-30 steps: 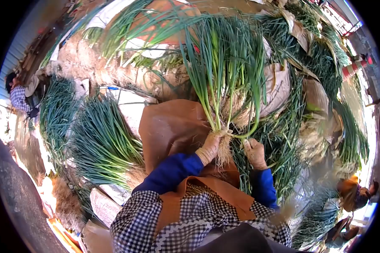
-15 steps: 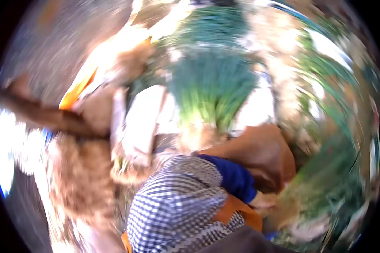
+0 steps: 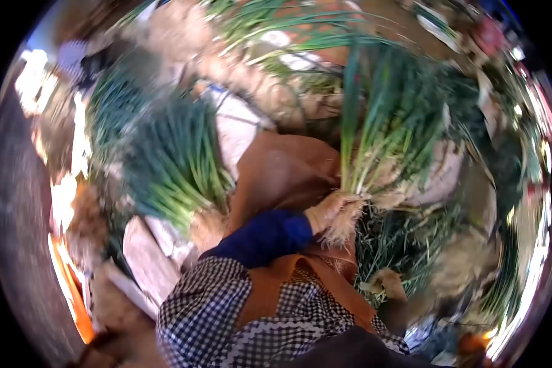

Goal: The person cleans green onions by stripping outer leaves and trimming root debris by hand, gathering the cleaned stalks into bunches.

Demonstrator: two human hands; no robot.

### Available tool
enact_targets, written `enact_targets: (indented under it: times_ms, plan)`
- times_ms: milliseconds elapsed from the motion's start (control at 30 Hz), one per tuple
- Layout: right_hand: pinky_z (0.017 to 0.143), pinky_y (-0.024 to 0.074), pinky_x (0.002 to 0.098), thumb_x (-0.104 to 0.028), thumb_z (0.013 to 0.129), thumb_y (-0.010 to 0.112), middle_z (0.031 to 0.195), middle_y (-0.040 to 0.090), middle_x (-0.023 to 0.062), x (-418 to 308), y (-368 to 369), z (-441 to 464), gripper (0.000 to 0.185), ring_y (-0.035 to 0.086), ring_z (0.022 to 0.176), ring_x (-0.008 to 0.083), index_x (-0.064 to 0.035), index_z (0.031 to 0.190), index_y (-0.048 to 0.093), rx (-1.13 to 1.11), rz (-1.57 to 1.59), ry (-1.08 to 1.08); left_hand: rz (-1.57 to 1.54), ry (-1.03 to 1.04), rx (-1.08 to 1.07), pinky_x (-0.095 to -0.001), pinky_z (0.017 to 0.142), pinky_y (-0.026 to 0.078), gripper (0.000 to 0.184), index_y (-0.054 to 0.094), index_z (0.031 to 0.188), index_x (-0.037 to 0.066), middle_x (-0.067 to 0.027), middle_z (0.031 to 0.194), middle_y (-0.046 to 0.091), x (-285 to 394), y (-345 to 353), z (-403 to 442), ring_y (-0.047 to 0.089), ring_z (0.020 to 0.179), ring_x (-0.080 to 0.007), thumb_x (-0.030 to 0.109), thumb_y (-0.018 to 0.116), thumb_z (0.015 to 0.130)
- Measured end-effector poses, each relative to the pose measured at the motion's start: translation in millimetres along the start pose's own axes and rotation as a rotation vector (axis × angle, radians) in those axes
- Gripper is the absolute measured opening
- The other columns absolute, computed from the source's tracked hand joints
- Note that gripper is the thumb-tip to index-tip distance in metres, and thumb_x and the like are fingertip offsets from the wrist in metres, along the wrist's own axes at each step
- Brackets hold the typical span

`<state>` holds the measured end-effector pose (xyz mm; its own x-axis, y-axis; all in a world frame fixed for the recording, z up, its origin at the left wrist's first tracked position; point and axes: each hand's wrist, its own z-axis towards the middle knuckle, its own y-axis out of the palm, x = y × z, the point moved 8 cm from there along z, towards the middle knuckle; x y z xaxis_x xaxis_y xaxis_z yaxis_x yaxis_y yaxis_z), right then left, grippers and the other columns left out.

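1. I have my left grip (image 3: 326, 213) closed around the base of an onion bunch (image 3: 381, 132), its roots (image 3: 343, 226) pointing back toward the body.
2. That bunch's leaves fan out beyond the brown apron (image 3: 282, 165).
3. My right grip (image 3: 389, 283) is near loose greens (image 3: 405, 242); through the blur I cannot tell its opening or hold.
4. Another bunch (image 3: 176, 165) lies left of the apron.
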<state>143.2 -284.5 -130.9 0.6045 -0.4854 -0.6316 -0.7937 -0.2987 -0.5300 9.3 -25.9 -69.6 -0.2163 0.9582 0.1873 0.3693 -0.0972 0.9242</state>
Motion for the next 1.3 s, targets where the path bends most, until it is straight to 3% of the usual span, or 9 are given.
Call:
enact_targets:
  times_ms: [100,200,300,467,667,867,1000,1200,1300]
  plan:
    - [0.077,0.0476,0.0425,-0.042,0.084,0.047,0.099,0.061,0.0153,4,14,-50,0.044,0.059,0.092,0.0316,-0.0043,0.104,0.059,-0.338,-0.761,0.531,0.07,-0.091,0.014,-0.0198,0.049,0.042,0.027,0.051,0.107,-0.003,-0.0013,0.069,0.05,11,25,-19,0.047,0.054,-0.0079,0.005,0.054,0.082]
    - [0.069,0.0495,0.0365,-0.016,0.079,0.048,0.102,0.06,0.0102,-72,-36,21,0.027,0.061,0.085,0.0254,-0.011,0.103,0.059,0.354,-0.376,-0.478,-0.103,-0.1,-0.215,-0.0179,0.046,0.041,0.026,0.049,0.108,0.001,-0.0007,0.072,0.049,38,54,-25,0.046,0.054,-0.0061,0.006,0.055,0.083]
    - [0.064,0.0465,0.0358,-0.037,0.087,0.049,0.071,0.06,0.015,-167,-127,82,0.033,0.061,0.07,0.0273,-0.0076,0.092,0.063,0.525,0.013,0.024,-0.041,0.095,-0.466,-0.016,0.042,0.039,0.026,0.047,0.106,0.004,0.0,0.072,0.048,105,144,-76,0.045,0.053,-0.0044,0.006,0.057,0.082]
    - [0.081,0.0448,0.0403,-0.049,0.082,0.049,0.097,0.063,0.0195,-212,-211,191,0.05,0.06,0.092,0.0333,-0.0085,0.112,0.056,0.851,-0.191,0.152,0.201,0.214,-0.777,-0.0176,0.04,0.041,0.014,0.051,0.095,0.005,0.0001,0.07,0.05,154,155,-87,0.045,0.05,-0.0048,0.011,0.057,0.084]
    - [0.076,0.0486,0.0369,-0.046,0.074,0.059,0.096,0.064,0.0152,-185,-226,248,0.046,0.062,0.089,0.0303,-0.0076,0.099,0.062,0.847,-0.178,0.316,0.361,0.325,0.163,-0.0209,0.054,0.045,0.021,0.056,0.095,0.007,-0.0016,0.077,0.057,108,24,-36,0.053,0.062,-0.0094,0.018,0.064,0.08]
    - [0.055,0.0463,0.0244,-0.02,0.083,0.055,0.071,0.061,0.0042,-125,-249,145,0.019,0.057,0.061,0.0132,-0.0026,0.087,0.063,0.993,0.255,-0.509,0.1,0.281,0.044,-0.0319,0.068,0.051,0.022,0.053,0.104,0.005,-0.0098,0.098,0.059,94,-32,-19,0.058,0.081,-0.0197,0.011,0.058,0.083]
    - [0.048,0.0395,0.0181,-0.022,0.085,0.055,0.074,0.061,0.0005,-156,-184,109,0.02,0.051,0.054,0.0077,-0.004,0.091,0.061,0.54,0.852,-0.296,0.249,0.21,-0.037,-0.0413,0.091,0.046,0.031,0.052,0.108,0.002,-0.0214,0.126,0.045,48,24,-17,0.045,0.117,-0.0265,0.019,0.059,0.083]
    - [0.057,0.047,0.0241,-0.017,0.089,0.053,0.08,0.063,0.0043,-174,-114,141,0.017,0.055,0.06,0.0119,-0.0014,0.093,0.057,0.575,1.07,-0.318,0.379,-0.041,0.07,-0.0324,0.079,0.049,0.02,0.056,0.098,-0.005,-0.0136,0.094,0.061,-43,2,-8,0.06,0.085,-0.0228,0.009,0.055,0.083]
    - [0.051,0.0458,0.031,-0.027,0.089,0.051,0.071,0.06,0.0108,-210,-96,117,0.025,0.058,0.057,0.021,-0.0054,0.08,0.061,0.578,0.136,-0.454,0.281,0.03,0.221,-0.0303,0.072,0.05,0.022,0.057,0.1,-0.005,-0.0122,0.087,0.062,-37,-35,-4,0.061,0.077,-0.0213,0.009,0.055,0.084]
